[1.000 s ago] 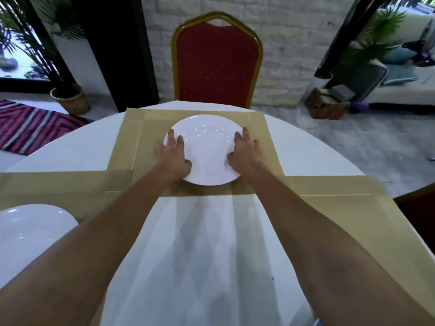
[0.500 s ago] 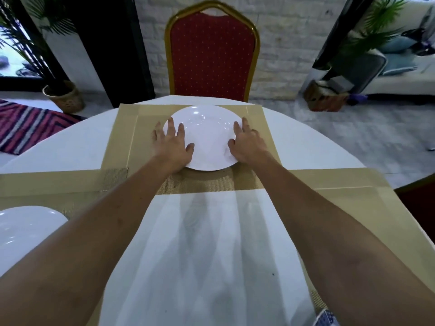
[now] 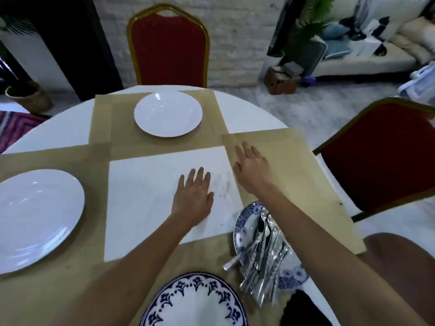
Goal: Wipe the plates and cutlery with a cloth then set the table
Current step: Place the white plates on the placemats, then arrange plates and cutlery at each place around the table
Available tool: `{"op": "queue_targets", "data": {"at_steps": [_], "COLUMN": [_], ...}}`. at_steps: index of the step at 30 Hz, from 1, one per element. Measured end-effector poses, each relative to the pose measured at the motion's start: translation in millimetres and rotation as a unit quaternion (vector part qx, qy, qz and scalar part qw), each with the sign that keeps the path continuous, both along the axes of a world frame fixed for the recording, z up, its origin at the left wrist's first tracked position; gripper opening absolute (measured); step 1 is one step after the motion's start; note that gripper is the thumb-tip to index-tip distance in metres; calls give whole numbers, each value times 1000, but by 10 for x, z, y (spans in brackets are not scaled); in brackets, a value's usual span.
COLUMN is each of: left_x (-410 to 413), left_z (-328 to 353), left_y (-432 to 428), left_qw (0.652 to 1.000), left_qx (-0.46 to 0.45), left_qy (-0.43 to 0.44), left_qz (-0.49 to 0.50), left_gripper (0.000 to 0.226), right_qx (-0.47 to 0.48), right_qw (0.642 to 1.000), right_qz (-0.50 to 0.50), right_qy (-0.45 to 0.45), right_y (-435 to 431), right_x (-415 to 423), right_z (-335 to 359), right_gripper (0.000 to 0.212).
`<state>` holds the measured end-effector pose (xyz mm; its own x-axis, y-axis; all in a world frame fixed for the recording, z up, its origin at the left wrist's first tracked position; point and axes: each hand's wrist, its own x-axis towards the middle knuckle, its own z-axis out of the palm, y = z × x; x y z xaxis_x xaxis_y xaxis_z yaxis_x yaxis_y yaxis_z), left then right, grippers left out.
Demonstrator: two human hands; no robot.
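Observation:
A white plate point(image 3: 168, 113) sits on the far tan placemat point(image 3: 103, 123) before the red chair. Another white plate point(image 3: 33, 217) lies on the left placemat. A blue-patterned plate point(image 3: 195, 302) is at the near edge. To its right, a second blue-patterned plate point(image 3: 244, 222) carries a pile of silver cutlery point(image 3: 266, 255). My left hand point(image 3: 194, 196) hovers open over the white tablecloth at the centre. My right hand point(image 3: 253, 165) is open with fingers spread over the right placemat point(image 3: 294, 172). Neither hand holds anything.
A round table with a white cloth point(image 3: 150, 196) holds it all. One red gold-framed chair point(image 3: 168, 45) stands at the far side, another point(image 3: 381, 158) at the right. A basket planter point(image 3: 30, 95) and a striped rug are on the left floor.
Both hands have let go of the far white plate and drawn back toward me. The view has pulled back, bringing the patterned plates and cutlery into sight.

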<state>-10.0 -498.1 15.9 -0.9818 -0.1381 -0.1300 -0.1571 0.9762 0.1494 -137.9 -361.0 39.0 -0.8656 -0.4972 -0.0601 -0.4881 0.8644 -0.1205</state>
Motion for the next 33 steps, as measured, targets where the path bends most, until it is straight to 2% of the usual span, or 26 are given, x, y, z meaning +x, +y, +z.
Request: {"op": "queue_targets", "data": {"at_steps": [4, 8, 12, 16, 20, 23, 29, 33], "left_x": [426, 726, 917, 980, 934, 906, 872, 875], "left_z": [-43, -70, -42, -27, -42, -46, -70, -56], "left_y": [583, 901, 1087, 1237, 1358, 1415, 1468, 1519], "left_qw": [999, 995, 992, 984, 986, 989, 991, 993], "left_qx": [32, 86, 83, 105, 119, 71, 40, 27], "left_qy": [0, 39, 95, 136, 56, 6, 28, 31], "left_qz": [-36, -16, -9, -39, -99, -127, -125, -111], "left_gripper": [56, 54, 39, 28, 45, 54, 46, 44], "right_qx": [-5, -56, -119, -132, -129, -132, -186, -183], "right_qw": [1000, 997, 987, 979, 973, 973, 941, 935], "right_qz": [-18, -44, -104, -149, -177, -177, -263, -271], "right_qy": [-13, -9, -19, -38, -71, -69, -100, -140], "right_y": [595, 1051, 1356, 1532, 1585, 1563, 1483, 1489], "right_x": [473, 917, 1293, 1576, 1737, 1797, 1684, 1625], "right_z": [11, -17, -52, -134, -230, -233, -149, -162], "right_gripper": [55, 50, 40, 38, 33, 31, 24, 23]}}
